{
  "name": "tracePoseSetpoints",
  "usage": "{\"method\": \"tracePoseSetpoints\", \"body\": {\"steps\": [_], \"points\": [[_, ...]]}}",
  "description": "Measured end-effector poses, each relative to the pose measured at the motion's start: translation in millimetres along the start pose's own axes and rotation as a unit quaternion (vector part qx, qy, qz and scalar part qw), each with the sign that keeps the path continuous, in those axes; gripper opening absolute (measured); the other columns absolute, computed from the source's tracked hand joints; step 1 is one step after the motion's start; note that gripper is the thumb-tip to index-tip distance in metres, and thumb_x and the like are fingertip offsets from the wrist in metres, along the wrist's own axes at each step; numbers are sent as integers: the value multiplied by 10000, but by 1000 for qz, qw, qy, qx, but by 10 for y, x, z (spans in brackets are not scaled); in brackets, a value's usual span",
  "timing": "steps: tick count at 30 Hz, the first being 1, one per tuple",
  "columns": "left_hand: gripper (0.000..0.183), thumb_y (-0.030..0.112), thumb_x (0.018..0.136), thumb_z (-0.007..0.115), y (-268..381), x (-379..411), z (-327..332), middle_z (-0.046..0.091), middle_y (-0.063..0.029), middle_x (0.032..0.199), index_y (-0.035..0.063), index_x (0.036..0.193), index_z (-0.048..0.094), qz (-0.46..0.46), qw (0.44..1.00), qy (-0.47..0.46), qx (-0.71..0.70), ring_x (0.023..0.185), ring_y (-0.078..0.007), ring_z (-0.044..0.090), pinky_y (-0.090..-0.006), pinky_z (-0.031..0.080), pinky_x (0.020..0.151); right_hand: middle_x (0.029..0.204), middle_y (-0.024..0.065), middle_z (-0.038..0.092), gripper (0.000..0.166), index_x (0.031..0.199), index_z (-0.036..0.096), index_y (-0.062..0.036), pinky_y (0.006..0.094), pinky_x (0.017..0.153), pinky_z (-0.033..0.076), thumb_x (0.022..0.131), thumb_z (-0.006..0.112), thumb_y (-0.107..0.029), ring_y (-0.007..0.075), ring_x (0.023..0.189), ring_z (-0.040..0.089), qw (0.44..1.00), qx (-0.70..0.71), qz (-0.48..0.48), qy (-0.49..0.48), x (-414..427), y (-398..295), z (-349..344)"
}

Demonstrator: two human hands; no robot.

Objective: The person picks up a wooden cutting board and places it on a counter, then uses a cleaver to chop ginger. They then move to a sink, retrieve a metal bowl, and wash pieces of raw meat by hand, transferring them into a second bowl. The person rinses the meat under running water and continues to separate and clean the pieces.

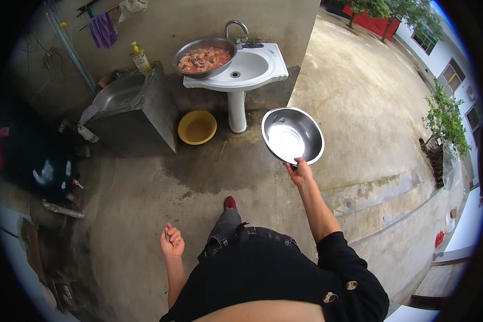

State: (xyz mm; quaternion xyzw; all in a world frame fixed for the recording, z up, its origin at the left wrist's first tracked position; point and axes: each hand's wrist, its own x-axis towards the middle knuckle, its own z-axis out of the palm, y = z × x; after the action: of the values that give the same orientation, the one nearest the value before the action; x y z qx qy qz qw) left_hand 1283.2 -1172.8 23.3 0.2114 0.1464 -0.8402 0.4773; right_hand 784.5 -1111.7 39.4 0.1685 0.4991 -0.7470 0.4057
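My right hand [300, 172] grips the near rim of a stainless steel basin [312, 139], thumb over the edge. The basin is tilted, its shiny inside facing up, and nothing is seen in it. My left hand [172, 241] hangs beside my hip with its fingers curled; a small greyish thing shows between thumb and fingers, too unclear to name. Ahead, a metal bowl [181, 45] of raw meat pieces [204, 59] in reddish liquid rests on the left side of a white pedestal washbasin [261, 82], beside its curved metal faucet [236, 26].
A yellow basin [213, 131] with brownish liquid stands on the wet floor between the pedestal and a concrete-sided steel sink [122, 90]. A yellow-capped pump bottle [141, 60] stands at that sink's back. Low concrete steps [378, 193] lie to the right.
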Motion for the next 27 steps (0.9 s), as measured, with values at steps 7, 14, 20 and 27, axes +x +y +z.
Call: {"method": "tracePoseSetpoints", "body": {"steps": [7,14,20,27], "points": [[225,188,940,399,-325,2218,1905,471,-50,666,33,840,529,-45,994,-41,85,492,-114,381,-209,277,357,979,210,541,232,1077,399,57,339,635,567,891,413,-82,289,797,587,999,-13,-26,44,1627,-728,1534],[189,175,946,403,-792,3852,3009,512,-67,791,36,877,512,-91,974,-83,188,569,-125,422,-215,349,455,876,125,571,139,977,489,1,328,596,551,879,432,-80,233,735,584,995,-31,-66,70,3529,-1529,2727],[173,162,935,423,-900,4779,3373,523,-75,837,30,900,528,-68,988,-29,138,613,-142,436,-237,365,484,868,115,572,160,982,504,10,316,522,545,864,467,-90,218,687,589,993,-74,-72,60,4524,-1865,3335],[153,93,932,426,-992,5459,3816,541,-115,968,11,1013,526,44,978,15,204,734,-170,490,-275,433,665,1155,160,455,616,1141,415,24,310,626,539,815,592,-468,225,827,589,979,-184,-57,60,4213,-1930,3675]]}}
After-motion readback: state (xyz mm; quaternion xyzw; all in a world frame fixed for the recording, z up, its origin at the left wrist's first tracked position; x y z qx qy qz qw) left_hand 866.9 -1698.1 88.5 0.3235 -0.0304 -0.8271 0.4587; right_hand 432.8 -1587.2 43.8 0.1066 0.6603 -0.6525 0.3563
